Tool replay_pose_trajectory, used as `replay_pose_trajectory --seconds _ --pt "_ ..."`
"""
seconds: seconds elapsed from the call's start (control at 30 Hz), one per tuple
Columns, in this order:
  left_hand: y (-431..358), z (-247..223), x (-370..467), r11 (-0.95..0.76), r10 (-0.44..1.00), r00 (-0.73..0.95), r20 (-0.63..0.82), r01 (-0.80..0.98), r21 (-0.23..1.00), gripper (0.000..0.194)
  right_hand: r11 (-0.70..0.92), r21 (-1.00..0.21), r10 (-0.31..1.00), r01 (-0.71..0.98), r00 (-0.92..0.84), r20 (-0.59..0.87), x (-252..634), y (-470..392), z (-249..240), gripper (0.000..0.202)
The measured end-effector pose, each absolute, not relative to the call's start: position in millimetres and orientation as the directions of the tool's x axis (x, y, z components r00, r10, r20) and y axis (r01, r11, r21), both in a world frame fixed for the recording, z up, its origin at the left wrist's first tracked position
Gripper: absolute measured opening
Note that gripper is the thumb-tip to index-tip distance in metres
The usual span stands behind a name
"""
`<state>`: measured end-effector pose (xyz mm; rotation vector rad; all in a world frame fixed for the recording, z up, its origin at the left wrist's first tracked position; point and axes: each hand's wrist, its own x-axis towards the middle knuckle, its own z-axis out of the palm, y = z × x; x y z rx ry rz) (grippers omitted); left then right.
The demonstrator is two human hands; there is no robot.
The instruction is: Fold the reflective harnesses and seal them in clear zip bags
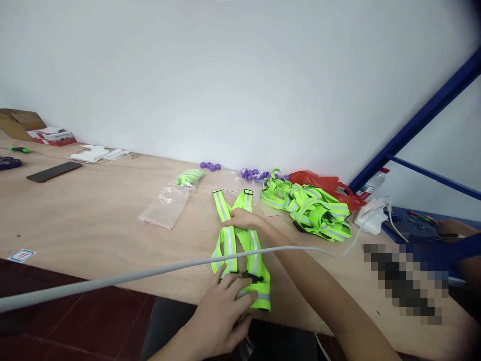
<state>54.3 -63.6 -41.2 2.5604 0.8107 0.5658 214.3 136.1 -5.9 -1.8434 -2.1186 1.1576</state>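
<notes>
A fluorescent yellow-green reflective vest [254, 246] of straps with silver stripes lies lengthwise near the table's front edge. My right hand [240, 219] is closed around its upper straps, just below two black buckles. Over its lower end bends my left hand [225, 306], fingers curved onto the straps and thumb low beside the table edge. The left palm hides part of the vest's bottom. To the right of the right hand is a tangled heap of similar reflective vests [319, 210]. A folded vest in a clear bag [190, 178] and a flat clear plastic bag [165, 205] lie to the left.
A white cable [150, 273] crosses in front of my arms toward a white power strip [371, 215]. Behind are purple round pieces [253, 174], a red plastic bag [315, 180] and a bottle [374, 183]. A dark phone-like slab [54, 171] lies left; another person's hand [456, 228] appears at right.
</notes>
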Motion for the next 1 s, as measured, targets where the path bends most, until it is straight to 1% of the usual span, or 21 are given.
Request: replay_pose_trajectory --seconds 0.13,0.23,0.3,0.37,0.43,0.47,0.6,0.7,0.83,1.0 --pt "-63 -40 53 -0.745 0.611 0.756 0.234 0.449 0.493 0.038 -0.031 -0.772 0.885 0.635 -0.342 -0.317 227 128 -11 0.035" --pt "-63 -40 53 -0.741 0.615 0.753 0.233 0.450 0.499 0.039 -0.008 -0.856 0.882 0.517 -0.400 -0.250 234 124 -12 0.033" --pt "-62 -40 54 -0.739 0.614 0.755 0.230 0.448 0.503 0.039 0.022 -0.888 0.873 0.460 -0.442 -0.207 237 123 -14 0.029" --pt "-63 -40 54 -0.737 0.614 0.757 0.223 0.448 0.506 0.039 0.067 -0.902 0.859 0.427 -0.485 -0.166 239 123 -16 0.019" --pt "-63 -40 54 -0.734 0.617 0.755 0.222 0.450 0.509 0.038 0.128 -0.898 0.838 0.420 -0.530 -0.128 240 123 -19 0.008" --pt "-63 -40 54 -0.734 0.617 0.755 0.224 0.449 0.510 0.038 0.165 -0.890 0.824 0.426 -0.555 -0.112 239 122 -20 0.008" --pt "-63 -41 53 -0.742 0.610 0.756 0.237 0.440 0.506 0.041 0.354 -0.816 0.742 0.457 -0.669 -0.053 233 121 -23 0.013" --pt "-63 -42 53 -0.748 0.608 0.756 0.240 0.445 0.492 0.041 0.505 -0.716 0.698 0.482 -0.716 0.010 226 121 -22 0.017" --pt "-62 -43 53 -0.751 0.608 0.758 0.237 0.453 0.480 0.042 0.659 -0.516 0.694 0.547 -0.707 0.136 221 117 -26 0.021" --pt "-63 -43 53 -0.752 0.607 0.758 0.241 0.448 0.484 0.041 0.742 -0.248 0.670 0.623 -0.704 0.235 219 107 -37 0.022"
